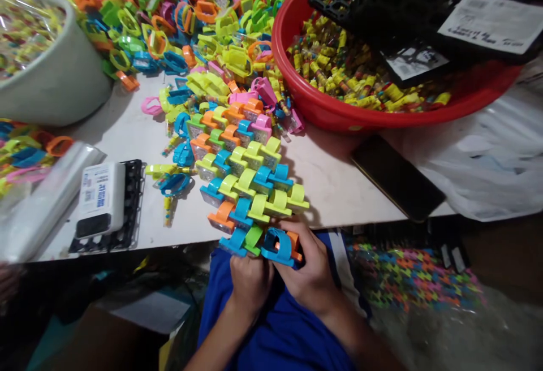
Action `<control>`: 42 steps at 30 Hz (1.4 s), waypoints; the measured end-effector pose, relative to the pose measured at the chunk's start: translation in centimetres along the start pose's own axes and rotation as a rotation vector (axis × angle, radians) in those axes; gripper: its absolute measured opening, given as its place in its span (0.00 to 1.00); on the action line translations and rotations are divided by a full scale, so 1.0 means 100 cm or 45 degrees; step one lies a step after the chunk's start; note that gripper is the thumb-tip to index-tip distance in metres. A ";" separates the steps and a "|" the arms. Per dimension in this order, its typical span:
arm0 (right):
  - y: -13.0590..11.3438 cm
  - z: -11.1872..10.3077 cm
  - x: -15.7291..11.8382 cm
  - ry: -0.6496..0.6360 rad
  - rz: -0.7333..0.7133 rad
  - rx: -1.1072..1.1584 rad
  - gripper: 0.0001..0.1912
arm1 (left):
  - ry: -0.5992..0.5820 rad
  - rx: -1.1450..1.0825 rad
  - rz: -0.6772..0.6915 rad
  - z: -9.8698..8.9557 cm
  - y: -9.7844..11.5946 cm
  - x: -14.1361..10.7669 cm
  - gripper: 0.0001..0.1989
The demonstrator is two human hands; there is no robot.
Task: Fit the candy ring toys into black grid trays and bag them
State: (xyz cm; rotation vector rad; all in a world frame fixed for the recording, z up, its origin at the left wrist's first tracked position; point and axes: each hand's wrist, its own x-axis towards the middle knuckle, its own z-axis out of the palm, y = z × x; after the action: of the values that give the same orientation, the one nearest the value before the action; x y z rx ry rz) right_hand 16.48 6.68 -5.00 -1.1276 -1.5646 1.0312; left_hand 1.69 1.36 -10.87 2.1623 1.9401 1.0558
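Rows of small plastic toys [246,184] in orange, lime, blue and pink lie side by side in a block, reaching from the table to its front edge. At the block's near end, my right hand [307,269] is closed around a blue toy [279,246] with an orange one beside it. My left hand [250,280] is closed just below the blue and green toys of the nearest row; its fingertips are hidden, so what it grips cannot be made out. A few blue toys [173,184] and yellow pieces lie left of the block.
A red basin [322,116] of yellow pieces with black trays on top stands back right. A phone [396,176] lies below it. A grey tub [63,82], a white device [102,198] and plastic film are at left. Loose toys [190,14] pile up behind.
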 end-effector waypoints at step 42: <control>-0.024 -0.006 0.015 -0.175 0.030 -0.683 0.10 | 0.268 0.140 0.581 -0.078 0.010 0.073 0.08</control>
State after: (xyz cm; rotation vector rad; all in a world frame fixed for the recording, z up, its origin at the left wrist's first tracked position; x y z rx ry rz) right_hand 16.31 7.63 -2.26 -1.4565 -2.0126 0.7293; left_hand -1.58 4.59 -1.14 2.7409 1.6442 1.3108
